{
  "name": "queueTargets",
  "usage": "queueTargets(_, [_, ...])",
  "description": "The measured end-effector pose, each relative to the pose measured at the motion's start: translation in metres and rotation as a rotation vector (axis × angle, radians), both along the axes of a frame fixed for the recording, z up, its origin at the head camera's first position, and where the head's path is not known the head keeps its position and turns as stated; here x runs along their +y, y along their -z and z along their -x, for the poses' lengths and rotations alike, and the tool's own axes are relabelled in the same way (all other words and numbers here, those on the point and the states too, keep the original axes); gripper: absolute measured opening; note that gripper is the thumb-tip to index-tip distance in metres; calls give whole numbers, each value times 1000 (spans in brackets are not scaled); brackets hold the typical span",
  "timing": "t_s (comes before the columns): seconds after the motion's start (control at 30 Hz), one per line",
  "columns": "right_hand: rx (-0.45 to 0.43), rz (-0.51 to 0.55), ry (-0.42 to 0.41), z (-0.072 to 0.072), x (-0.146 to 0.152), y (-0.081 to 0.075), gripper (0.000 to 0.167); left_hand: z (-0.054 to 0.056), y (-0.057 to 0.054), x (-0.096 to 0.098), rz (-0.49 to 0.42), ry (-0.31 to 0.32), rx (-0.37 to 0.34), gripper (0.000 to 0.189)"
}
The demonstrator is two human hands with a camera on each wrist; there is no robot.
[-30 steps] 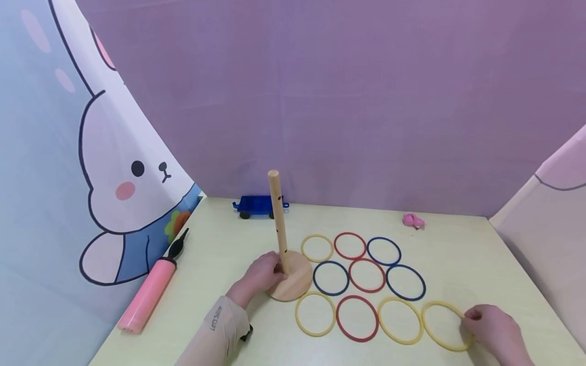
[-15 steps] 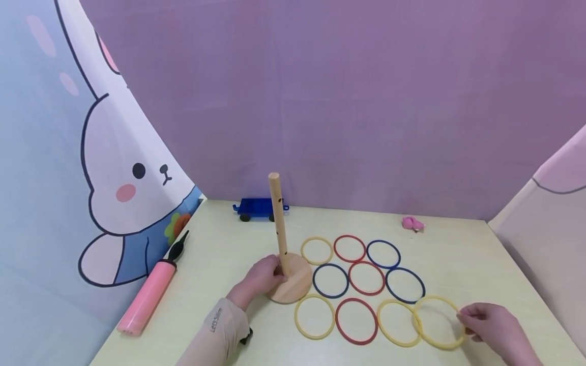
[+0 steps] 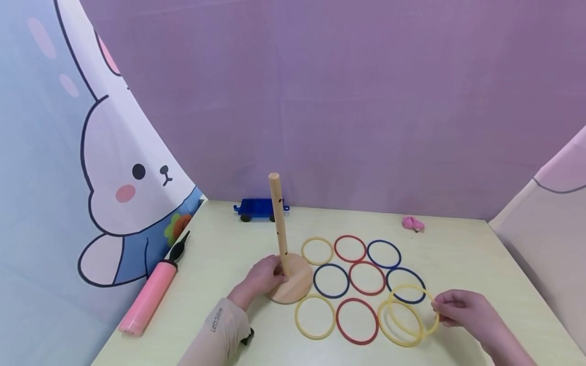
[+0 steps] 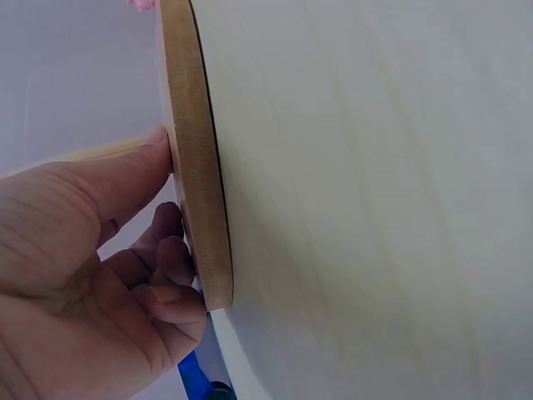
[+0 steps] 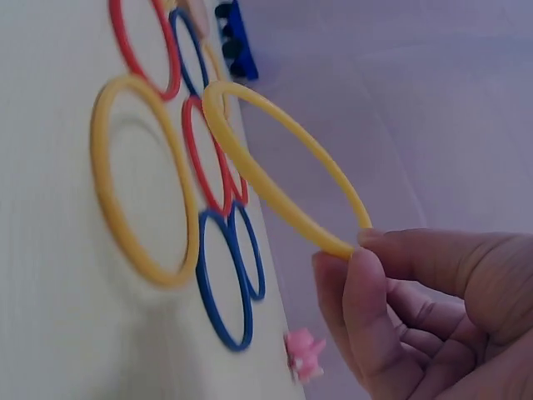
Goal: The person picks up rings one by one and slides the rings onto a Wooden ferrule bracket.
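My left hand (image 3: pixel 260 277) holds a wooden peg stand low down, at the foot of its upright post (image 3: pixel 279 218). In the left wrist view the thumb and curled fingers meet the upper face of the round base (image 4: pixel 196 158), near its edge. My right hand (image 3: pixel 467 310) pinches a yellow ring (image 5: pixel 275 198) by its edge between thumb and fingers. That ring is raised and tilted above the table, overlapping another yellow ring (image 3: pixel 381 325) in the head view. A blue ring (image 3: pixel 425 288) lies just behind it. No ring is on the post.
Several red, blue and yellow rings lie in rows right of the base, among them a red ring (image 3: pixel 337 320). A pink pump (image 3: pixel 148 297) lies at left. A blue wheeled toy cart (image 3: pixel 256 207) and a small pink object (image 3: pixel 413 223) sit near the back curtain (image 3: pixel 343 101).
My right hand has lifted the yellow ring from the right end of the front row and carried it leftward over the neighbouring yellow ring. The left hand stays at the post's foot.
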State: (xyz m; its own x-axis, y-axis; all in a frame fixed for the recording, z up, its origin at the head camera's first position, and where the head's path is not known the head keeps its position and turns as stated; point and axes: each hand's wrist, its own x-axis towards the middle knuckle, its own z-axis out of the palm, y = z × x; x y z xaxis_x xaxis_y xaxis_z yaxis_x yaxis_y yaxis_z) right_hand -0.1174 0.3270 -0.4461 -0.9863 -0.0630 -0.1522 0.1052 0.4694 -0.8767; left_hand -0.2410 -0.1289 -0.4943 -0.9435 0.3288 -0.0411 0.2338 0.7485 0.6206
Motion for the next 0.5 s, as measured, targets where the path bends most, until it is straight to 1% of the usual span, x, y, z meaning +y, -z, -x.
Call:
queueTargets(0.17, [34, 112, -53, 8, -11, -1, 28, 0, -1, 1, 0, -6, -5, 26])
queueTargets(0.3, [41, 193, -68, 13, -20, -3, 32, 1, -1, 1, 8, -16, -11, 27])
queueTargets(0.4, [39, 234, -73, 16, -27, -5, 33, 1, 0, 1, 6, -24, -19, 28])
queueTargets(0.5, [32, 254, -78, 19, -33, -8, 34, 1, 1, 1, 1, -21, -14, 27])
